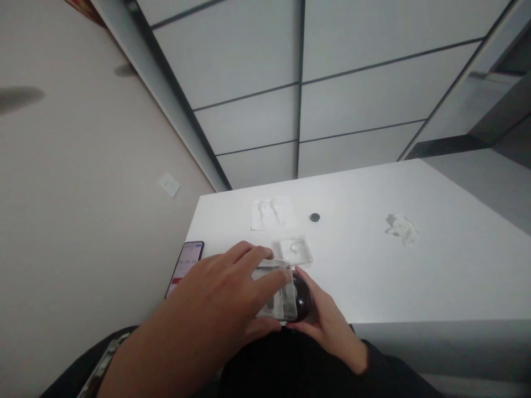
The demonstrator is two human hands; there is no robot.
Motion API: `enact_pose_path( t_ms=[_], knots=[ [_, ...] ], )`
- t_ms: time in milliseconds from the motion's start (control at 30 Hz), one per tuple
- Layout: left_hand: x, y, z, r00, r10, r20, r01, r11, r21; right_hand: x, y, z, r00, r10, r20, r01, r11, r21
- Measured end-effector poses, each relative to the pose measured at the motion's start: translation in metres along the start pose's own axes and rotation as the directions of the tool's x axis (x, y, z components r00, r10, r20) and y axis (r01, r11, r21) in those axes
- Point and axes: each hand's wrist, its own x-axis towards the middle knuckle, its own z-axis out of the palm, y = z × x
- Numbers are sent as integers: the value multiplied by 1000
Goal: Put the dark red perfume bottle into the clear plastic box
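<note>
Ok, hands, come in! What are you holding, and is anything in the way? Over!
Left hand gripping see-through box. Right hand holding dark round object. See-through case close beyond, possibly in the way.

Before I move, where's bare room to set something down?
Between the dark disc and the crumpled white lump, the table lies bare toward its near edge, right of the right hand; so does the stretch right of the lump. Crowded: around the left hand, near the phone and clear tray.

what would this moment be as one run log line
left hand: holds clear plastic box; right hand: around dark glossy rounded object; clear tray: on white table, beyond box; smartphone: screen lit
</note>
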Motion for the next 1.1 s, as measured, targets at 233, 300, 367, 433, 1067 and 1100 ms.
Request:
enact_pose_path(
  t_ms=[233, 300, 367, 433, 1067, 1100],
  knots=[
    [2, 4, -3, 999, -14, 38, 13, 1000, 23, 0, 0, 2, 1000, -23, -12, 23, 1000, 6],
    [4, 5, -4, 999, -9, 43, 7, 999, 31, 0, 1, 2, 1000, -23, -15, 23, 1000, 9],
    [5, 7, -5, 999, -2, 51, 0, 999, 42, 0, 1, 2, 1000, -21, -13, 21, 1000, 13],
    [6, 8, -5, 998, 0, 60, -4, 998, 55, 0, 1, 2, 1000, -14, -8, 14, 1000, 18],
    [13, 16, -10, 991, -7, 135, -11, 991, 134, 1, -1, 2, 1000, -7, -16, 8, 1000, 23],
    [13, 16, -10, 991, -9, 137, -9, 991, 135, 1, -1, 2, 1000, -6, -15, 7, 1000, 22]
  ],
)
